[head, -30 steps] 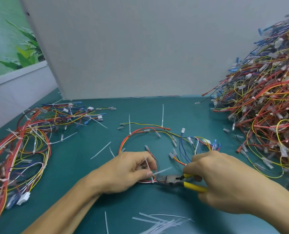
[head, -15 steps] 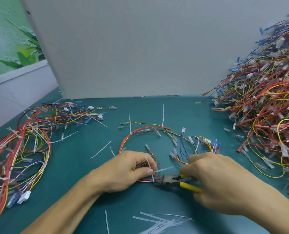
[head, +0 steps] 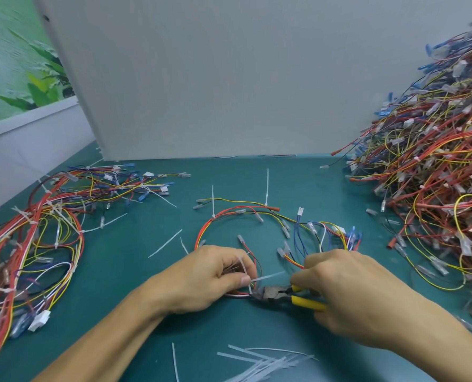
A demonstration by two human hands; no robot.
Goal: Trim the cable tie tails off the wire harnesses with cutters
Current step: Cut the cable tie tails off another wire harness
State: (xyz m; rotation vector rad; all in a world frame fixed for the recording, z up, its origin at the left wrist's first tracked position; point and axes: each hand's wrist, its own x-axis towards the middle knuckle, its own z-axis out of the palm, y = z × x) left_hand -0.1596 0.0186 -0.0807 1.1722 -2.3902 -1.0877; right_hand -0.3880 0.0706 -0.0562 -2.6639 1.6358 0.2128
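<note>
While left hand (head: 207, 277) pinches harness (head: 225, 209) and right hand (head: 347, 293) clasps cutters (head: 273, 293), trimmed tails (head: 262, 359) nearby, wire pile (head: 36, 230) left, heap (head: 436, 175) right

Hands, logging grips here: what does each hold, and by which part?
Right hand grips the cutters by their yellow handles; left hand pinches the wire harness beside the cable tie.

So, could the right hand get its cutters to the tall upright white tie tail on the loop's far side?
Probably yes: the right hand holds the yellow-handled cutters, and that white cable tie tail stands clear and upright, with nothing over it.
</note>
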